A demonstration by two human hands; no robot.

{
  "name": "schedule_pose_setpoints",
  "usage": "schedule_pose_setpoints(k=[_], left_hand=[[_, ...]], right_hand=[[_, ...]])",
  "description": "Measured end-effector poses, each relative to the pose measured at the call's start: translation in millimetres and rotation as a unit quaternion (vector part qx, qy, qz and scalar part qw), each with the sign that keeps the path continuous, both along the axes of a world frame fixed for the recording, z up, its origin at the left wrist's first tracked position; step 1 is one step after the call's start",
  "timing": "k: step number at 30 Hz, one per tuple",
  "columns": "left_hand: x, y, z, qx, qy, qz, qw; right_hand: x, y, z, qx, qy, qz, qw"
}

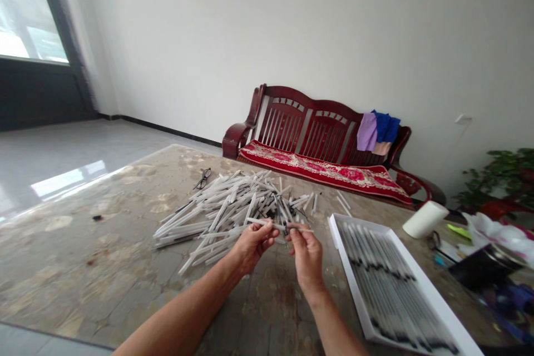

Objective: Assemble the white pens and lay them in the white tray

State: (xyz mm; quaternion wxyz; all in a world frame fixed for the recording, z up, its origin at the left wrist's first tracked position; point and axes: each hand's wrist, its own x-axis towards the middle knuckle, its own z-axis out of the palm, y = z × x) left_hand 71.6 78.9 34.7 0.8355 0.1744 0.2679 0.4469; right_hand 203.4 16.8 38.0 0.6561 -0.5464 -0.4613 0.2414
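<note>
Just now, the left hand [252, 246] and right hand [306, 256], both nearly closed, pinch a slim white plastic tube [279, 226] lying crosswise, its long axis running left to right.

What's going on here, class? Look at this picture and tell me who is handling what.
A person holds a white tube between the left hand and right hand, just above a loose heap of similar tubes on a mottled table. To the right, a white tray holds tubes lined up in rows. Glasses lie beyond the heap.
</note>
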Motion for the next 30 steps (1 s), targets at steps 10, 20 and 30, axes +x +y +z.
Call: schedule_pose_setpoints(k=[10,20,30], left_hand=[[-9.5,10.8,4.3,-0.032,-0.045,0.071,0.996],[-3.4,12.7,-4.5,-0.022,0.029,0.074,0.997],[5.9,4.6,-5.9,0.004,0.058,0.080,0.995]], right_hand=[[43.8,29.3,-26.9,-0.105,-0.328,-0.039,0.938],[44.1,32.4,-41.1,-0.137,-0.435,-0.048,0.889],[29.0,17.3,-35.5,-0.099,0.048,-0.013,0.994]])
